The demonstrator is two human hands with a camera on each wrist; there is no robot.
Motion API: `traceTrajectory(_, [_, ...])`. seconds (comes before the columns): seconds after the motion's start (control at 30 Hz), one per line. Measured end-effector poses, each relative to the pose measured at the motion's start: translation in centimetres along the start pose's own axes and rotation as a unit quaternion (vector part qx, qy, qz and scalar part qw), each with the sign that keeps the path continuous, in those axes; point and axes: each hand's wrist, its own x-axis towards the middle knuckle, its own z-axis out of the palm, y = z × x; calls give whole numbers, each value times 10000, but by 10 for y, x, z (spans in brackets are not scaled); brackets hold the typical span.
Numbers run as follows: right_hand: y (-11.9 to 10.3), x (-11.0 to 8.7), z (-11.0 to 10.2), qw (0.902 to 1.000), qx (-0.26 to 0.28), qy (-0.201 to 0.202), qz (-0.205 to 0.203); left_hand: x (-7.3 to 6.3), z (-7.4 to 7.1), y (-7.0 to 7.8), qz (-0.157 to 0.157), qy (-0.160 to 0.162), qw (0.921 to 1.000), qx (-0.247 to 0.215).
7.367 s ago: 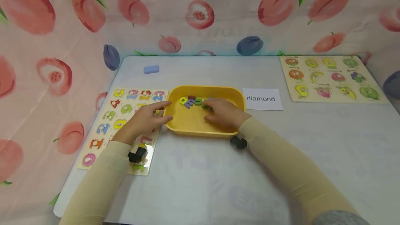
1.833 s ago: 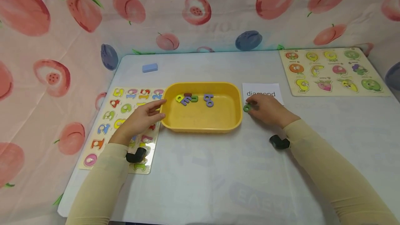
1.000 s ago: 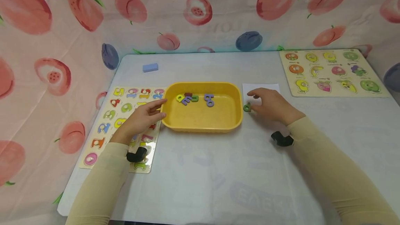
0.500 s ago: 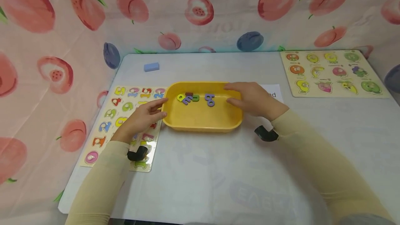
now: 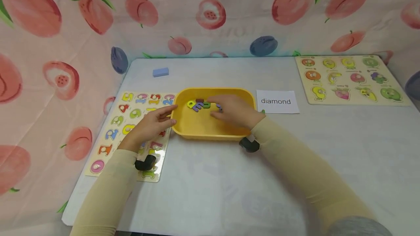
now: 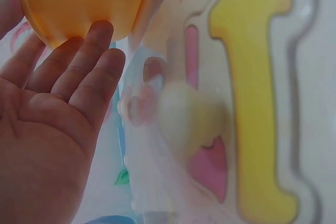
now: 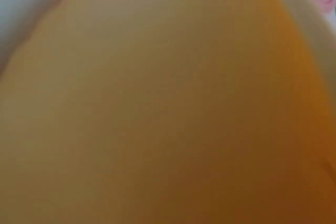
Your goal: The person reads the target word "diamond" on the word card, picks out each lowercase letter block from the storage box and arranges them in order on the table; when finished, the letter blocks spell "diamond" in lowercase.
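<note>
In the head view, a yellow plastic tray (image 5: 197, 128) lies mid-table. My left hand (image 5: 149, 126) rests at its left end with fingers spread along the rim; in the left wrist view the fingers (image 6: 86, 59) are fairly straight against the tray. My right hand (image 5: 233, 110) reaches into the tray, thumb and forefinger apart, partly hiding a purple letter (image 5: 219, 107). Left of it lie a yellow letter (image 5: 190, 104), a purple letter (image 5: 197, 107), a green letter (image 5: 206, 105) and a dark red piece (image 5: 199, 101). The right wrist view shows only blurred tray.
A white card (image 5: 279, 106) reading "diamond" lies right of the tray. A green letter (image 5: 263, 111), mostly hidden by my right wrist, is by its lower left corner. A number board (image 5: 98, 177), a fruit board (image 5: 357, 99) and a blue block (image 5: 160, 72) lie around.
My right hand carried a green letter from the tray to beside the card, let it go, then moved left back into the tray over the purple letters. The left hand stays at the rim.
</note>
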Motion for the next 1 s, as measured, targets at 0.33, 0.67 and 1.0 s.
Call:
traceTrajectory(0.33, [-5,21,24,9983,376,-201,386,0,0,-2,-18,-19,10000,30])
traceTrajectory(0.67, [-5,38,37,9970,356,-404,550,1,0,1,-64,-34,10000,-19])
traceTrajectory(1.0, [-2,41,43,9965,-26,-546,626,2,0,0,49,-81,9999,-116])
